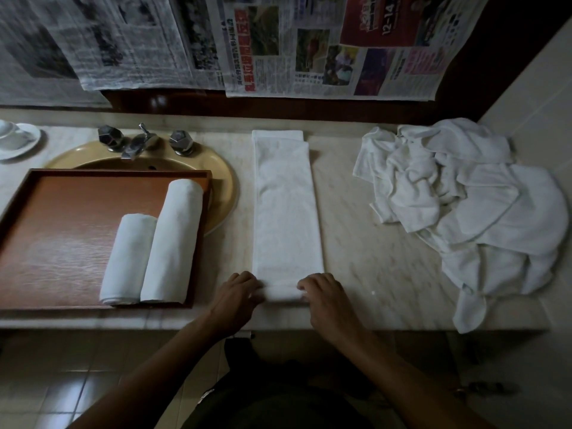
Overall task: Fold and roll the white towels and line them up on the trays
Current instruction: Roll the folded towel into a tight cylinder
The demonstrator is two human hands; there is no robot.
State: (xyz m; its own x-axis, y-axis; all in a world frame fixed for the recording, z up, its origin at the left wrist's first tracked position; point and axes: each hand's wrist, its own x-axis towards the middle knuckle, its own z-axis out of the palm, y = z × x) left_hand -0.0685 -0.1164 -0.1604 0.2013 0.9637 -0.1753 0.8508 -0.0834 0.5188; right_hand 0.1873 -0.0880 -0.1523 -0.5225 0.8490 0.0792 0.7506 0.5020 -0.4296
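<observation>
Together, the left hand [238, 300] and the right hand [325, 301] grip the near end of the folded towel [286, 205]. Their fingers curl over a small roll formed at that end, one hand at each side of it. The rest of the towel lies flat as a long narrow strip on the marble counter [356, 218], running away from the person toward the wall.

Left of the strip, a brown wooden tray [62, 230] sits partly over the yellow basin [224, 184]. It carries two finished rolls lying side by side and touching, the shorter roll [128, 258] to the left of the longer roll [175, 239].

Right of the strip, well apart from it, a heap of loose white towels [464, 205] spills over the counter's front edge. A metal tap [139, 142] stands behind the basin, a cup and saucer [15, 140] sit at far left, and newspaper sheets [309, 41] hang on the wall.
</observation>
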